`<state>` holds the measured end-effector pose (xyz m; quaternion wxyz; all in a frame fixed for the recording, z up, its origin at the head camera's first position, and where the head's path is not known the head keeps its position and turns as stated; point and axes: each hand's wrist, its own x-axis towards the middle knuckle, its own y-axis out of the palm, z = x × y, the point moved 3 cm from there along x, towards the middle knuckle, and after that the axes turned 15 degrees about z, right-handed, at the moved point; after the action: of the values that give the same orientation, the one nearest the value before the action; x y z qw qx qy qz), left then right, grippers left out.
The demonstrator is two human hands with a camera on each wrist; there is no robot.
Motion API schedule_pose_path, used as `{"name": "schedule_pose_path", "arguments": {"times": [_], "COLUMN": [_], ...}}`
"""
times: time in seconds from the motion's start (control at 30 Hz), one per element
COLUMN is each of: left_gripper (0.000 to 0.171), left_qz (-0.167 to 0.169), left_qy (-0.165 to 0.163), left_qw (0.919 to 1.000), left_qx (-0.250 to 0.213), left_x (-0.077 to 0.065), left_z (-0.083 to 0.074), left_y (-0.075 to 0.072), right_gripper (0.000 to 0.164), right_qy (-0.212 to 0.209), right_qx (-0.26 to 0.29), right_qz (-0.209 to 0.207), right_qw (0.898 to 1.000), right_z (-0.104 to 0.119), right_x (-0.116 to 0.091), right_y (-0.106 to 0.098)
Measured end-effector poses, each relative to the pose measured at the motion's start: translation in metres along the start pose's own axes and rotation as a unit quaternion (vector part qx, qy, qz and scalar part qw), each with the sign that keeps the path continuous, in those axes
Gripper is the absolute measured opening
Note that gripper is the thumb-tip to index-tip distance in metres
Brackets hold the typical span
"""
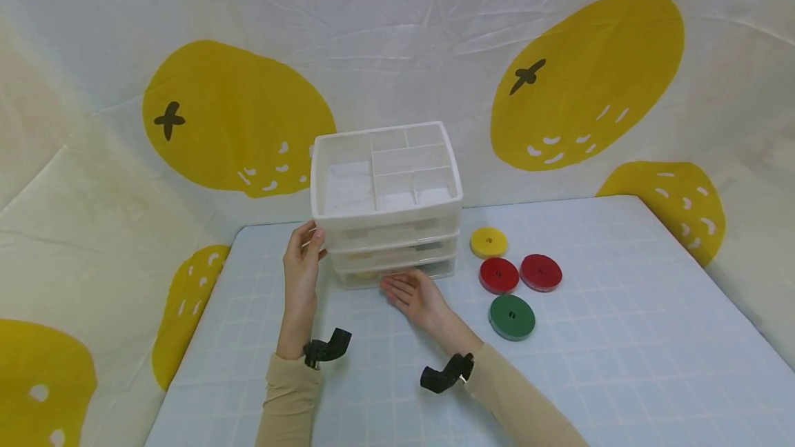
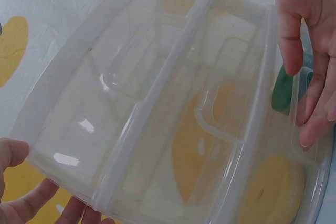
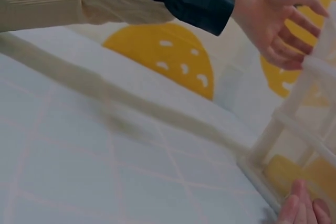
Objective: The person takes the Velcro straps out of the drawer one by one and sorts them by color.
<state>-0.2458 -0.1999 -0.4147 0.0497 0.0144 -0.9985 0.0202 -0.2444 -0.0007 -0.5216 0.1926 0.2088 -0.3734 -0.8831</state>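
Note:
A white plastic drawer unit with three clear drawers stands near the table's back edge. My left hand grips its front left side, thumb at the front corner and fingers along the side. My right hand is at the handle of the bottom drawer, palm turned up and fingers fairly straight, fingertips right at the handle. Through the clear plastic of that drawer show a yellow disc and a green disc, the latter partly hidden by my right hand. The upper two drawers look closed.
Right of the unit lie a yellow disc, two red discs and a green disc, each with a small centre hole. Divided compartments form the unit's top. A fruit-print cloth hangs close behind the table.

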Motion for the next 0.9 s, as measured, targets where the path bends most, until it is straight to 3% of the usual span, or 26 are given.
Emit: {"name": "schedule_pose_path", "arguments": {"times": [0.37, 0.9], "left_gripper": [0.041, 0.041], "left_qz": [0.0, 0.003], "left_qy": [0.001, -0.002], "left_qw": [1.0, 1.0], "left_qx": [0.001, -0.005], "left_x": [0.0, -0.001], "left_z": [0.0, 0.001], "left_y": [0.0, -0.001], "right_gripper": [0.051, 0.048], "right_qy": [0.011, 0.029], "right_qx": [-0.001, 0.01], "right_qz": [0.017, 0.01], "right_qw": [1.0, 0.999], "right_z": [-0.005, -0.015], "right_x": [-0.011, -0.033], "right_y": [0.003, 0.0]}}
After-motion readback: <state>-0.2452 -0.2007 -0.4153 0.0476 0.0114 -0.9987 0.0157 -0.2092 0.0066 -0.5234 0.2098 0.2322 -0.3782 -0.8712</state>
